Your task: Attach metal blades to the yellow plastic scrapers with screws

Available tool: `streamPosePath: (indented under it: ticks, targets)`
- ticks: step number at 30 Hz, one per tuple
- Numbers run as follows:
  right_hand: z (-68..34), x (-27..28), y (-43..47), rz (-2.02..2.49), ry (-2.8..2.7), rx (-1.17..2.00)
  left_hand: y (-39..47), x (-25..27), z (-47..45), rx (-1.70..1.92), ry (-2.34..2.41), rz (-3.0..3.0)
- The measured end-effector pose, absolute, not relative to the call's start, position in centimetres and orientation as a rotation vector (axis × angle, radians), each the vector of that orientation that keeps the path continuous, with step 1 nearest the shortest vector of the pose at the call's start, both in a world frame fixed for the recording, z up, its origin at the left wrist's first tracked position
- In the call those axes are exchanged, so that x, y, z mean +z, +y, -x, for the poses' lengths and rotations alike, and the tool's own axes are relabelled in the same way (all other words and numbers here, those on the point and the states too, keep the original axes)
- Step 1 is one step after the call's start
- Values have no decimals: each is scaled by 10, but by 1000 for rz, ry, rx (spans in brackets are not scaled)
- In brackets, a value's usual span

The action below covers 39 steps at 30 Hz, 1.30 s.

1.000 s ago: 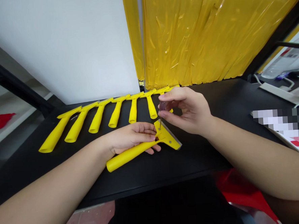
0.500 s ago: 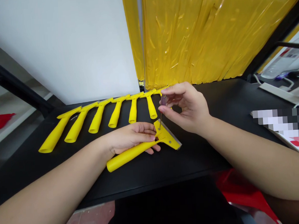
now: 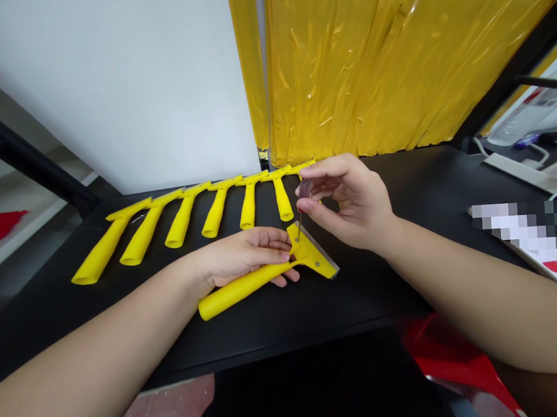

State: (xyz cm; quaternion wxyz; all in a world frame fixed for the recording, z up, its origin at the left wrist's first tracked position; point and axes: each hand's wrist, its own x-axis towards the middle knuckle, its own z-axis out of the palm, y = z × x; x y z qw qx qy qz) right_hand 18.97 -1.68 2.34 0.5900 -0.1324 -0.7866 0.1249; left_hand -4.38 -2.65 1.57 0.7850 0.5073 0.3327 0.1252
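My left hand (image 3: 255, 254) grips a yellow scraper (image 3: 246, 291) near its neck, thumb on top and fingers underneath. The scraper's handle points to the lower left, and its wide head with a metal blade edge faces right. Two screws show on the head. Above it, my right hand (image 3: 348, 198) pinches a small screwdriver (image 3: 304, 188) with a dark purplish handle between thumb and fingers. Its thin shaft runs down to the upper screw (image 3: 297, 239). The lower screw (image 3: 317, 264) is uncovered.
Several more yellow scrapers (image 3: 179, 222) lie in a row on the black table (image 3: 248, 336) behind my left hand. A white panel (image 3: 148, 84) and yellow plastic sheeting (image 3: 368, 64) stand at the back. A flat, partly blurred item (image 3: 535, 243) lies at the right.
The right-hand fingers and the screwdriver handle have shifted very slightly, with the shaft still at the upper screw. The left hand and scraper have stayed nearly in place.
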Motion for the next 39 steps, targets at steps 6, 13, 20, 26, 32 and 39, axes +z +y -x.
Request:
streamPosePath:
  ticks: [6,13,20,26,32,39]
  targets:
    - [-191,22,-17,316,-1818,357,-26,16,44,269,720,-1097]
    - [-192,22,-17,312,-1814,364,-26,15,45,271,720,-1098]
    - [-192,22,-16,286,-1857,329,-26,15,44,273,725,-1089]
    - [-189,29,-22,132,-1882,477,-26,16,44,268,715,-1099]
    - [-187,32,-23,144,-1848,465,-26,15,44,280,725,-1112]
    - [-188,34,-23,227,-1803,203,-25,14,43,295,720,-1129]
